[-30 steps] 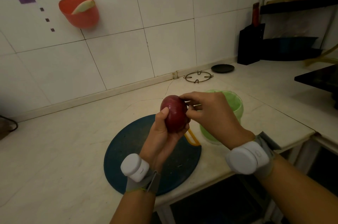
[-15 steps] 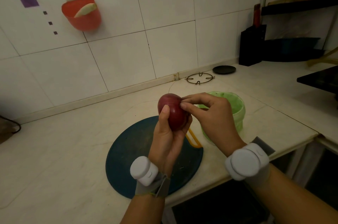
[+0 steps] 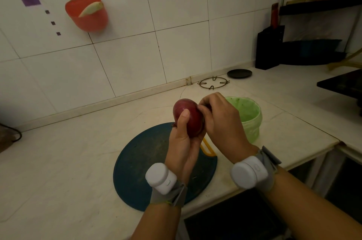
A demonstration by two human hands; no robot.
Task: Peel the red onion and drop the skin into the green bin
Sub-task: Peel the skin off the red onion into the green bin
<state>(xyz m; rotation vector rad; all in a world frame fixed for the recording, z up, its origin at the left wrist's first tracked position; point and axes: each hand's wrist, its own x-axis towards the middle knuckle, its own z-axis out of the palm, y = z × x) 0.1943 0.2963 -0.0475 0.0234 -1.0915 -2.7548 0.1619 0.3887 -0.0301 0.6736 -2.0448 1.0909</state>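
My left hand [image 3: 183, 142] holds the red onion [image 3: 193, 117] upright above the round dark blue cutting board [image 3: 143, 161], thumb pressed on its front. My right hand [image 3: 221, 122] is curled against the onion's right side, fingertips pinching at its skin near the top. The green bin [image 3: 248, 116], lined with a green bag, stands on the counter just behind and right of my right hand. White bands sit on both wrists.
A yellow-handled tool [image 3: 207, 148] lies on the board under my hands. Behind are a wire pot stand [image 3: 213, 82], a black lid [image 3: 239, 73] and a black knife block [image 3: 269, 48]. An orange cup [image 3: 87, 13] hangs on the tiled wall. The counter edge drops off at the lower right.
My right hand has closed in over the onion's right side, its fingers curling from extended to a pinch. The onion has stayed in my left hand at about the same height.
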